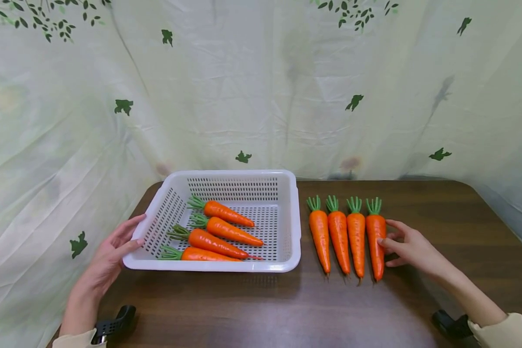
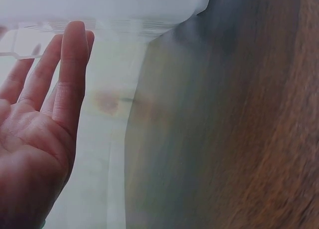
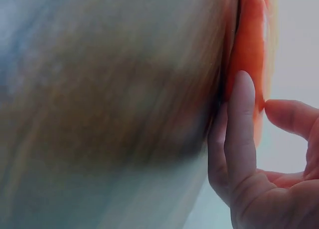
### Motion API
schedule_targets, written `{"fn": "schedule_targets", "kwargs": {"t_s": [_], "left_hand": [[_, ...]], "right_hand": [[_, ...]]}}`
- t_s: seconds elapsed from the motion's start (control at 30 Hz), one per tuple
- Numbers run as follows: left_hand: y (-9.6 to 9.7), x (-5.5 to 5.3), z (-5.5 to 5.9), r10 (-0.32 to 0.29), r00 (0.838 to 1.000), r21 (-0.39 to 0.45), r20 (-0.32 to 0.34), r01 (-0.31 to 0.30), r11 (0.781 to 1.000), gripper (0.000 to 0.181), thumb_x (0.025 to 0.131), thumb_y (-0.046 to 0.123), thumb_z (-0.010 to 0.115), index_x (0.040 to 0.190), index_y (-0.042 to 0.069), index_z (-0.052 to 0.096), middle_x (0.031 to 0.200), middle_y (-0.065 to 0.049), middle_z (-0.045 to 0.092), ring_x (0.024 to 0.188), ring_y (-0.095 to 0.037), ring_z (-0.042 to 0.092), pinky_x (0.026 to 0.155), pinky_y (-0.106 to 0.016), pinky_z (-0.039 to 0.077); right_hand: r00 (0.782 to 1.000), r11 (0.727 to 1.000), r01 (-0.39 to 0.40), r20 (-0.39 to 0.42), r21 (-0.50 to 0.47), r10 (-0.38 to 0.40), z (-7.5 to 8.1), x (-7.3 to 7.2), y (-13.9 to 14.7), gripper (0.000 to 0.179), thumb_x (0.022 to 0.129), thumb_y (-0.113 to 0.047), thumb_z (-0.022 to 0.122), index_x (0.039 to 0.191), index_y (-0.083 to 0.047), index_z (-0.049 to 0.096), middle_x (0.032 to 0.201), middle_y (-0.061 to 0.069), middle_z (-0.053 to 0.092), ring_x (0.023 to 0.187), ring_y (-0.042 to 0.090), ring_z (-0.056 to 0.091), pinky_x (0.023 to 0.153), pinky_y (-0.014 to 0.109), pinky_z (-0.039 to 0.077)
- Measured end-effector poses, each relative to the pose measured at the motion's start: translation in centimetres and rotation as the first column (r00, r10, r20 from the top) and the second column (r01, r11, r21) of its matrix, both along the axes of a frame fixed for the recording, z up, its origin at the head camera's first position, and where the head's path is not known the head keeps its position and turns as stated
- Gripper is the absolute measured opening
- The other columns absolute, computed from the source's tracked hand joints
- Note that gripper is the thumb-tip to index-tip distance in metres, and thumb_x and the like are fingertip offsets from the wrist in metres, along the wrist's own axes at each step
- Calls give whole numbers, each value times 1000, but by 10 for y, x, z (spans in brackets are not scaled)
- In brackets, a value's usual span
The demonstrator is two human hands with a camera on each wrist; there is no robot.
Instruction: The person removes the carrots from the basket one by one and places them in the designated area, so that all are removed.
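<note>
A white plastic basket (image 1: 289,208) with slotted walls stands tilted toward the viewer in the head view; several orange carrots (image 1: 228,230) with green stem stubs lie inside. The left hand (image 1: 106,258) touches the basket's left edge with its fingers extended; in the left wrist view, its fingertips meet the pale basket wall (image 2: 114,9). To the right, several more carrots (image 1: 319,232) lie side by side, tops pointing away. At the rightmost carrot (image 1: 376,246), the right hand (image 1: 411,247) rests its fingertips against the right side. The right wrist view shows two fingertips touching that carrot (image 3: 251,44).
A brown wooden table (image 1: 209,309) carries everything. Behind it hangs a pale curtain (image 1: 261,87) printed with leaves, which also runs along the left side. Each wrist wears a black strap (image 1: 115,325).
</note>
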State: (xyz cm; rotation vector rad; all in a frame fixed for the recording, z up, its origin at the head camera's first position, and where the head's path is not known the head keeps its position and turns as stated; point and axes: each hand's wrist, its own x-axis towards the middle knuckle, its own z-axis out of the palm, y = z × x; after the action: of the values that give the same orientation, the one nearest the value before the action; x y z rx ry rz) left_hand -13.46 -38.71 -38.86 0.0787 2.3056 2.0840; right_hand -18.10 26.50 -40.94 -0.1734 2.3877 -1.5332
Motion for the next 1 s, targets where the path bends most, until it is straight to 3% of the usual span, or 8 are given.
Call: {"fn": "schedule_targets", "kwargs": {"t_s": [0.2, 0.37, 0.57, 0.8, 1.0], "left_hand": [[-1, 1, 1, -4, 1000, -3, -3, 4, 1000, 58, 101, 11, 52, 153, 28, 33, 137, 9, 49, 110, -12, 60, 83, -39, 55], [0, 2, 2, 2, 1000, -15, 2, -2, 1000, 58, 101, 12, 53, 153, 29, 33, 137, 9, 49, 110, -12, 60, 83, -38, 55], [0, 3, 1, 2, 1000, -1, 2, -2, 1000, 57, 101, 12, 53, 153, 27, 33, 138, 8, 48, 110, -13, 60, 83, -38, 55], [0, 4, 1, 9, 1000, -14, 13, -8, 1000, 58, 101, 13, 53, 153, 28, 32, 139, 6, 46, 111, -13, 58, 84, -37, 54], [0, 2, 3, 5, 1000, -15, 18, -5, 1000, 58, 101, 15, 53, 153, 29, 32, 141, 4, 44, 114, -13, 56, 86, -37, 53]], "right_hand": [[1000, 999, -2, -21, 36, 3, 4, -1, 2, 76, 99, -17, 59, 150, 12, 11, 126, 37, 48, 92, 28, 66, 66, 40, 59], [993, 994, 14, -115, 109, -1, 10, 1, 4, 71, 99, -17, 61, 148, 11, 19, 120, 31, 52, 93, 33, 65, 63, 39, 59], [970, 973, 44, -243, 227, 13, 21, 3, -4, 64, 97, -22, 64, 147, 3, 32, 118, 23, 56, 89, 30, 65, 62, 35, 58], [919, 969, 22, -387, 246, 77, 37, 4, -23, 55, 97, -21, 65, 144, -6, 42, 117, 16, 59, 93, 25, 62, 64, 34, 56], [905, 967, -23, -407, 252, 127, 51, 5, -43, 49, 96, -24, 65, 141, -16, 47, 116, 10, 59, 87, 21, 61, 60, 32, 54]]}}
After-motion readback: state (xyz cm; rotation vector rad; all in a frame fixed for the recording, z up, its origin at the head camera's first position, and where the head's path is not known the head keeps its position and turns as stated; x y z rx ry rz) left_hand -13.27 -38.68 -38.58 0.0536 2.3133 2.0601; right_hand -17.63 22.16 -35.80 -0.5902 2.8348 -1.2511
